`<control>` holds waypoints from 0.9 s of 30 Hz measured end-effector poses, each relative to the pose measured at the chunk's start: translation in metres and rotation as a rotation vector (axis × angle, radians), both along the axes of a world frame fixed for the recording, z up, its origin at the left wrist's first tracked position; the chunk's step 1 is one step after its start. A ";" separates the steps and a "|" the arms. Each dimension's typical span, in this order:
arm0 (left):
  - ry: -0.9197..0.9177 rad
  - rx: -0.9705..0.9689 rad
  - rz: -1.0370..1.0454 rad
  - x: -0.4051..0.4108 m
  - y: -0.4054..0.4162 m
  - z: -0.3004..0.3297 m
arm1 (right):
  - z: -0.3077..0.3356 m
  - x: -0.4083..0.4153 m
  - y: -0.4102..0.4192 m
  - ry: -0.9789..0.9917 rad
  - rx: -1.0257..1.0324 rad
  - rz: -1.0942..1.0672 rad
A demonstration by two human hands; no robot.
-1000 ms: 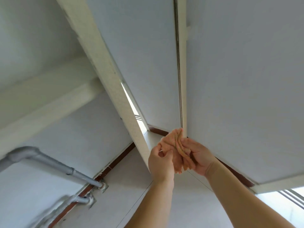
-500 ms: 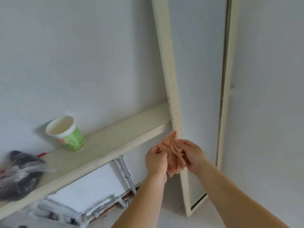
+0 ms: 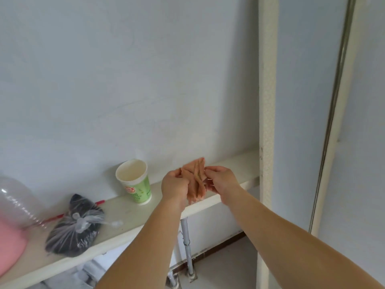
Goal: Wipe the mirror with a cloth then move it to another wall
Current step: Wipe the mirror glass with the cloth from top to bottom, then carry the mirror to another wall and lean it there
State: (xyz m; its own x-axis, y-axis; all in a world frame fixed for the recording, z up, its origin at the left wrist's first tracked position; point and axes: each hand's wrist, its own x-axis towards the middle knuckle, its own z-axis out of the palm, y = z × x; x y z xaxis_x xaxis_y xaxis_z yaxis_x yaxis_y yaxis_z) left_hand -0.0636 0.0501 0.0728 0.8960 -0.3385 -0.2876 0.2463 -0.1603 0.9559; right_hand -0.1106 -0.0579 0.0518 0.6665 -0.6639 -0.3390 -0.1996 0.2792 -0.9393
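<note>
A tall mirror in a cream frame leans upright against the wall on the right, its glass reflecting pale wall. A crumpled peach-orange cloth is bunched between both hands in front of the ledge, left of the mirror frame. My left hand grips the cloth's left side with curled fingers. My right hand pinches its right side, fingers curled round the folds. Neither hand touches the mirror.
A white ledge runs along the wall. On it stand a green and white paper cup, a knotted plastic bag of dark stuff over a red pen, and a clear bottle with pink liquid. Grey pipes run below.
The view has swung down and left from the ceiling corner to the ledge. Cup, bag and bottle have come into sight. Both hands keep hold of the cloth, now left of the mirror frame.
</note>
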 end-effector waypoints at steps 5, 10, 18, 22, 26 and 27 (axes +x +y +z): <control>0.060 0.076 -0.093 0.018 0.007 -0.004 | -0.010 0.014 -0.005 0.097 -0.100 -0.060; 0.033 0.113 -0.159 0.019 0.005 0.000 | 0.001 -0.001 -0.018 0.139 -0.230 -0.123; -0.081 0.190 -0.256 0.002 -0.048 0.031 | 0.045 -0.037 -0.036 0.183 -0.621 -0.095; -0.179 0.108 -0.312 -0.012 -0.079 0.055 | 0.070 -0.054 -0.051 0.132 -0.824 -0.132; -0.159 -0.016 -0.290 -0.024 -0.105 0.083 | 0.092 -0.071 -0.072 0.061 -0.949 -0.156; -0.166 -0.035 -0.285 -0.026 -0.110 0.089 | 0.098 -0.074 -0.077 0.060 -0.981 -0.149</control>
State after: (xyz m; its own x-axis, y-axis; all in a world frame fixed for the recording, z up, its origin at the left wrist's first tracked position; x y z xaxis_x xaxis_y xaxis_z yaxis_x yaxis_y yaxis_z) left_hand -0.0900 -0.0603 0.1619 0.7975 -0.5893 -0.1296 0.0367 -0.1671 0.9853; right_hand -0.1845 -0.1351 0.1494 0.5532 -0.7441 0.3745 -0.2802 -0.5896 -0.7575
